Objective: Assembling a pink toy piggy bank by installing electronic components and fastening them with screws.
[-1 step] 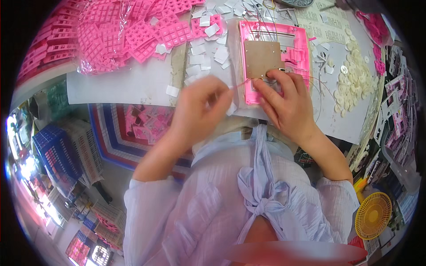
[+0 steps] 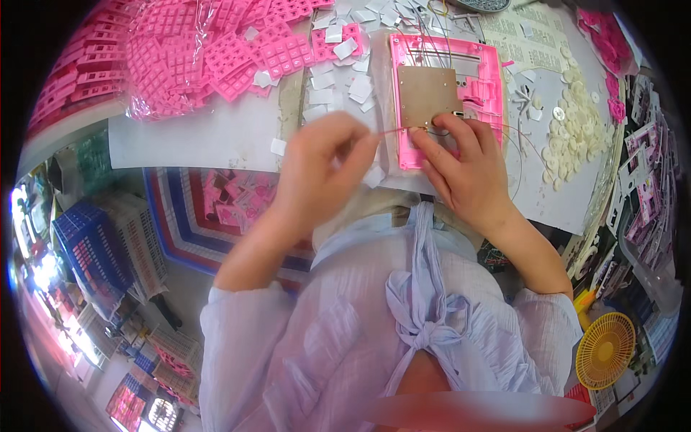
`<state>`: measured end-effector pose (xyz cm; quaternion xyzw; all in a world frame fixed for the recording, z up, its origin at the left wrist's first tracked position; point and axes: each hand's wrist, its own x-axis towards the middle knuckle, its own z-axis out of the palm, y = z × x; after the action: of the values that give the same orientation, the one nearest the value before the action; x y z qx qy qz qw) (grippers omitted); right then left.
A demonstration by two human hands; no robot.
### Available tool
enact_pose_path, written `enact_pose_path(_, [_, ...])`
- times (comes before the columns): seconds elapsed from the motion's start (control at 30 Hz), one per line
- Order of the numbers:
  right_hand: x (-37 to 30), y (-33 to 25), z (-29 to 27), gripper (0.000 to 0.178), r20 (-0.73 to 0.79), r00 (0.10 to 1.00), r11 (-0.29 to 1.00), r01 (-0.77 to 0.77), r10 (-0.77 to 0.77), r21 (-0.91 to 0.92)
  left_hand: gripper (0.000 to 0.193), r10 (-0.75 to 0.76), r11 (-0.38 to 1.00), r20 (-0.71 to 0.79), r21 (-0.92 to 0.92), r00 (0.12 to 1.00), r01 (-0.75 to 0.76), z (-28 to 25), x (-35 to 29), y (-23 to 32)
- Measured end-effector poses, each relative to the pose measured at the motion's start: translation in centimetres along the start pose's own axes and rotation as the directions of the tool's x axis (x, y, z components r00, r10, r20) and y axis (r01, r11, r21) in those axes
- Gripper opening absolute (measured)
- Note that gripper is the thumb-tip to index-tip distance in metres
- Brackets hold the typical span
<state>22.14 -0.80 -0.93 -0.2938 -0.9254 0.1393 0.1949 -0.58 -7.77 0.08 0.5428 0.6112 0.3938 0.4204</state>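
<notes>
A pink plastic housing lies on the table in front of me with a flat brown circuit board in it. My left hand, somewhat blurred, pinches a thin reddish wire left of the housing. The wire stretches taut to the board's lower edge. There, the thumb and bent fingers of my right hand close over the wire's other end, partly hiding it. Several loose thin wires trail from the housing's right side, and dark ones rise from its top.
Pink keypad pieces, some in clear plastic, pile up at the far left. White squares lie scattered beside the housing. Cream-white round parts are heaped on the right. A striped bin with pink parts stands below the table's left edge.
My left hand has shifted very slightly, and the wire between my hands lies flatter. My right hand stays at the board's lower edge.
</notes>
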Motion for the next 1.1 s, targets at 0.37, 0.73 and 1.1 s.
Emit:
enact_pose_path(0.37, [0.6,0.2,-1.7,0.043,0.133,0.991,0.998,-0.025,0.016,0.06,0.008,-0.136,0.822,0.047,-0.553,0.99,0.139,2.4,4.5,1.0])
enact_pose_path(0.73, [0.5,0.8,-2.4,0.041,0.205,0.974,0.994,0.089,-0.099,0.058,0.012,0.078,0.97,-0.065,-0.225,0.995,-0.091,2.8,3.5,1.0])
enact_pose_path(1.1, [-0.2,0.7,-2.0,0.035,0.04,0.999,0.991,0.026,-0.031,0.129,0.01,0.257,0.965,0.039,0.038,0.966,-0.259,2.9,2.5,1.8])
